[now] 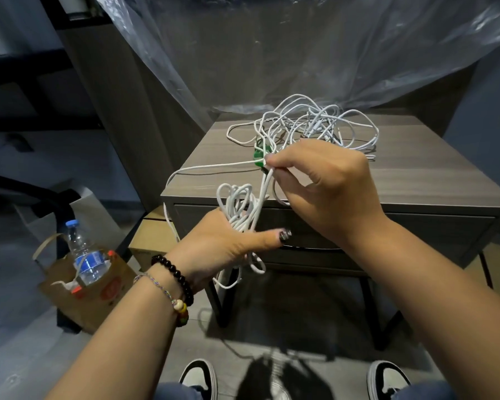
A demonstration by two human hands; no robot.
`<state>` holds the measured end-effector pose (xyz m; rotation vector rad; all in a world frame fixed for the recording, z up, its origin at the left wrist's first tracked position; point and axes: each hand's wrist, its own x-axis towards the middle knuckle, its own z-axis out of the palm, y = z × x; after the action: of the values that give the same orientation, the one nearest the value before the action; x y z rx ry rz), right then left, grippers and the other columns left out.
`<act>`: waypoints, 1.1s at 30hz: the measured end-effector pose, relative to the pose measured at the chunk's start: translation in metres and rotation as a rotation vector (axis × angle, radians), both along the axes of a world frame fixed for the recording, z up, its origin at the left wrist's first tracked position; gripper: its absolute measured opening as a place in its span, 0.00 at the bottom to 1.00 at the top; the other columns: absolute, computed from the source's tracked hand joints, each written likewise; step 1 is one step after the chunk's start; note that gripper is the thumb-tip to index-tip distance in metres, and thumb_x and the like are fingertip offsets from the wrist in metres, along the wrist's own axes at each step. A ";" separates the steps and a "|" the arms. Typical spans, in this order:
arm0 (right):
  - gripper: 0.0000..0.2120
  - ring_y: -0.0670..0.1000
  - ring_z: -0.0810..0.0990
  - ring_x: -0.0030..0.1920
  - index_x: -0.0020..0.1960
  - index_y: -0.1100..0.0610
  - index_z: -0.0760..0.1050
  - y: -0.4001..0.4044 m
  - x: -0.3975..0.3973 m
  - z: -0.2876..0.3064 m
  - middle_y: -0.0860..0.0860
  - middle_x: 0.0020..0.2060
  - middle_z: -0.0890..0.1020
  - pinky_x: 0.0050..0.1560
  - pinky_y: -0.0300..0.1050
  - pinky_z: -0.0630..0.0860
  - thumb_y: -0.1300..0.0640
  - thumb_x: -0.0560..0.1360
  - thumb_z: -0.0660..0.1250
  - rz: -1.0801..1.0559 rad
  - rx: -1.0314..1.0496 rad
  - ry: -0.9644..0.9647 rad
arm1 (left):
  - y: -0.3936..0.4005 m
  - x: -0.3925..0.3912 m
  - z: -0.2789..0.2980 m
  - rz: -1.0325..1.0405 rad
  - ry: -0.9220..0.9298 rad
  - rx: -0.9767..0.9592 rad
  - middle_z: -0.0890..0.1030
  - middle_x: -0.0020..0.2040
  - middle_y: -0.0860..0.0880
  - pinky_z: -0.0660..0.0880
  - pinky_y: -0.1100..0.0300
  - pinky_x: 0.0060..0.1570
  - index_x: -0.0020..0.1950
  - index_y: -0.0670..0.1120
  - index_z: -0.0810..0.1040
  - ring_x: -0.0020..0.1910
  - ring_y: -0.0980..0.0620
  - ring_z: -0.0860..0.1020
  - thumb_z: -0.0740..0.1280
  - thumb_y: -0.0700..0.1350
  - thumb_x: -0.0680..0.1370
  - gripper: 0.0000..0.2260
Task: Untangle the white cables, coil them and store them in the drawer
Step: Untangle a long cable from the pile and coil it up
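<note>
Head view, frame centre: left hand (228, 241) wrapped in a white cable coil (238, 209), right hand (326, 183) pinching the feed strand at a green tie (259, 157); tangle (309, 122) on counter (416, 180) likely snags, tightening knots if pulled.

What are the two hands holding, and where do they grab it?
The left hand grips a coiled white cable around the middle of its loops. The right hand pinches the same cable's strand above, beside a green tie.
</note>
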<state>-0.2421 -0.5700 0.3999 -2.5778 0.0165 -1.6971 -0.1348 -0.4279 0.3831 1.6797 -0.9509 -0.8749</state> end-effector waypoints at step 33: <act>0.08 0.54 0.78 0.44 0.49 0.60 0.79 -0.062 -0.013 -0.015 0.55 0.45 0.80 0.46 0.52 0.77 0.67 0.72 0.65 -0.234 0.280 0.118 | 0.009 0.000 0.012 0.057 0.733 -0.407 0.59 0.23 0.53 0.56 0.70 0.16 0.34 0.47 0.67 0.19 0.60 0.57 0.64 0.44 0.73 0.09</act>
<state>-0.2551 -0.6320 0.3849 -2.5356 0.5403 -1.4755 -0.1347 -0.4192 0.3954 0.9179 -0.5173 -1.0643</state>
